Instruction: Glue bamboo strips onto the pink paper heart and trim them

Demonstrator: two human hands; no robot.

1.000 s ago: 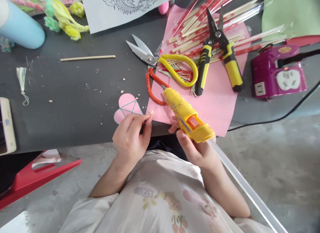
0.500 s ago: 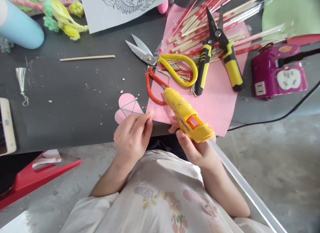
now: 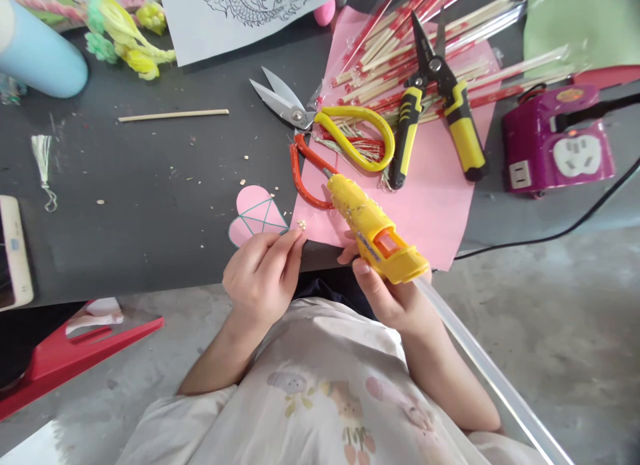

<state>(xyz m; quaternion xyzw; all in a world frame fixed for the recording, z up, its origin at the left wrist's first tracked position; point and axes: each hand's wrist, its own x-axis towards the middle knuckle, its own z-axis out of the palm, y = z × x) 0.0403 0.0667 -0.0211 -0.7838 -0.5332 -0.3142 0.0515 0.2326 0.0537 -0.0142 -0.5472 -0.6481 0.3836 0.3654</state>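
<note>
My right hand (image 3: 387, 295) grips a yellow hot glue gun (image 3: 367, 218), its nozzle aimed up and left over the pink paper. A long clear glue stick (image 3: 493, 372) runs out of its back end. My left hand (image 3: 263, 272) is closed in a pinch at the table's front edge. Right at its fingertips shows a small cluster of pale pieces (image 3: 301, 225), too small to name surely. Just beyond that hand lies a pink paper heart (image 3: 255, 212) with green lines, its lower part hidden. Scissors (image 3: 300, 115) with one yellow and one red handle lie ahead of the glue gun.
Black-and-yellow pliers-like cutters (image 3: 435, 65) lie on pink paper (image 3: 425, 218) beside packs of wooden sticks (image 3: 385, 58). A purple power socket (image 3: 555, 145) with a cable stands right. A loose stick (image 3: 175, 116), a tassel (image 3: 43, 162) and a phone (image 3: 15, 252) lie left.
My left hand has shifted very slightly left, its fingertips still pinched by the pale cluster. The glue gun in my right hand is practically still.
</note>
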